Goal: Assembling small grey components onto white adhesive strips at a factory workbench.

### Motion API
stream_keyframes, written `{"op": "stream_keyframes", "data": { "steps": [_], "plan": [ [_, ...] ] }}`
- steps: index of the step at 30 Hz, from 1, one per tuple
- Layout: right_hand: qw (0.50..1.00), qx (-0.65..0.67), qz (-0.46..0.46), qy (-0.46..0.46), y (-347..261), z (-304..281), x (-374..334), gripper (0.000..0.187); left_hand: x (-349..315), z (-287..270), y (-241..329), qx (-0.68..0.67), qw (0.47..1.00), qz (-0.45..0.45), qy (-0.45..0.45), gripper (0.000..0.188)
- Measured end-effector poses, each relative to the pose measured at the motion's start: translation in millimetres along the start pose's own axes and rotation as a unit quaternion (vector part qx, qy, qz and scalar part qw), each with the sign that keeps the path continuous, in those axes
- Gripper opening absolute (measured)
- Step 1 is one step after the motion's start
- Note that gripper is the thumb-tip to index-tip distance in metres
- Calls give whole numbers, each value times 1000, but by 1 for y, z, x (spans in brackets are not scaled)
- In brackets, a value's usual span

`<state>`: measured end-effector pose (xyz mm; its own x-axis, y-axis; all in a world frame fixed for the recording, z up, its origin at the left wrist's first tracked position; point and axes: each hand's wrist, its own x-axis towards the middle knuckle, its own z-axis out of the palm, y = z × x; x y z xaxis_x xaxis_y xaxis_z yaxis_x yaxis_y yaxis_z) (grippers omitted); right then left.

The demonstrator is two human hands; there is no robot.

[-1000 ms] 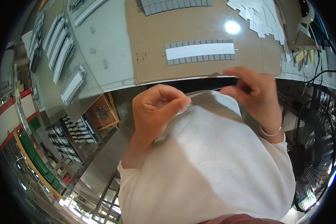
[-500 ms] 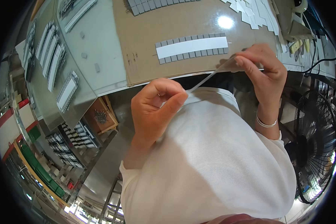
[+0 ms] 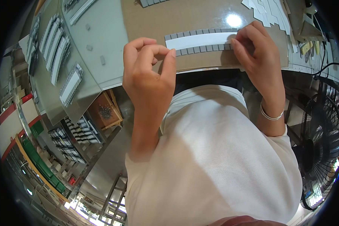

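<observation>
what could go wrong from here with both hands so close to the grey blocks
The left hand and right hand are near opposite ends of the white strip, so a fingertip might nudge the grey blocks out of line. The fan, if running, could perhaps disturb the overlapping white pieces.

A workshop (stacked strips (image 3: 55,45), fan (image 3: 310,155)).

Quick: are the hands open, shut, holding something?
Left hand: pinched closed by the white strip; can't tell if holding it.
Right hand: pinched closed by its right end; likewise unclear.
</observation>
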<state>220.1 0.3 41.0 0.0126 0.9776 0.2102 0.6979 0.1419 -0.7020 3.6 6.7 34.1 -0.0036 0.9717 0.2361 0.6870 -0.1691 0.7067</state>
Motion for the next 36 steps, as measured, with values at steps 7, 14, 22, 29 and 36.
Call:
{"op": "stream_keyframes", "data": {
  "steps": [7, 14, 22, 29, 36],
  "plan": [
    [997, -51, -50, 34, 4, 5, 2, 12, 1, 3, -1, 40, 999, 27, 2, 11],
    [984, -150, -83, 43, -2, 9, -1, 17, 1, 5, 1, 92, 995, 46, 1, 14],
    [962, -236, -125, 55, 26, -30, -20, 22, 0, 6, 0, 147, 983, 109, 6, 18],
    [947, -285, -137, -63, 24, -30, -35, 62, -13, 35, 25, 134, 961, 237, -51, 36],
    [922, -340, -139, -124, 18, -35, -32, 66, -20, 25, 12, 216, 946, 231, -69, 41]
  ]
}}
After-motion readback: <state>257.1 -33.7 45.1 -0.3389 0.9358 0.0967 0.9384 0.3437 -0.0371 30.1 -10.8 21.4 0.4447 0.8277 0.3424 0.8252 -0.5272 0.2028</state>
